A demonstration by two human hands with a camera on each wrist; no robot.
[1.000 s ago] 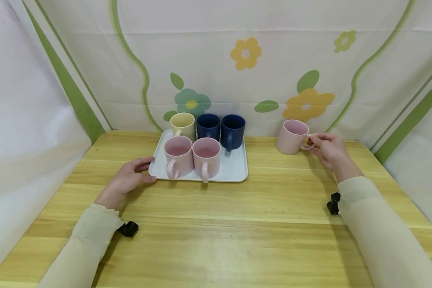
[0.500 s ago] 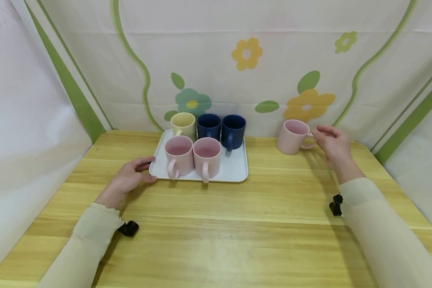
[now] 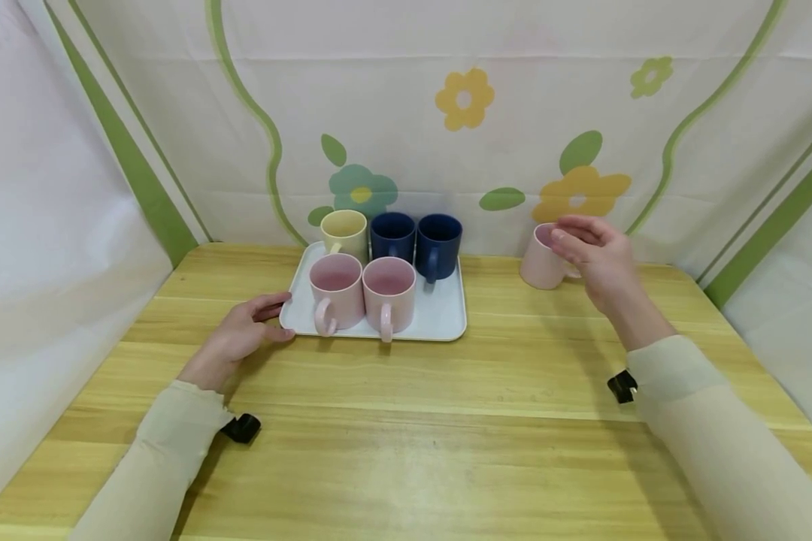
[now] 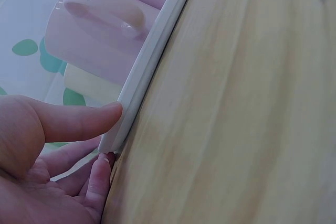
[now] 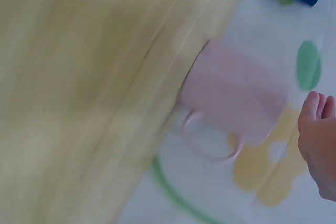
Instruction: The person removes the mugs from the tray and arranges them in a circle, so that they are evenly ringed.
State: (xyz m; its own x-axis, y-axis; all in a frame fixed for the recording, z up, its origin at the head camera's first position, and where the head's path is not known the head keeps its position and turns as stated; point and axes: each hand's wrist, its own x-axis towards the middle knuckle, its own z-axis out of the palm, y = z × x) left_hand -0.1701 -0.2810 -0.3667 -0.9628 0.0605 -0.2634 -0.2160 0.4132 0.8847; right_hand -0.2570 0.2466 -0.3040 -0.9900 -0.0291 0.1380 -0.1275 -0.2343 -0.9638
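At the white tray, my left hand holds the near left corner. In the left wrist view, its thumb lies against the tray rim and the other fingers are round the corner. On the tray stand two pink mugs in front, handles facing me, with a yellow mug and two dark blue mugs behind. A third pink mug stands upright on the table to the right. My right hand is raised beside it, fingers free of the handle and overlapping its rim in the head view.
The wooden table runs up to a white curtain with printed flowers behind the mugs. White cloth also hangs at both sides. A black wrist camera is strapped at the left sleeve and another at the right.
My right hand has let go of the pink mug's handle, drawn back a little, then risen and moved left over the mug's rim. The mug, tray and left hand have stayed put.
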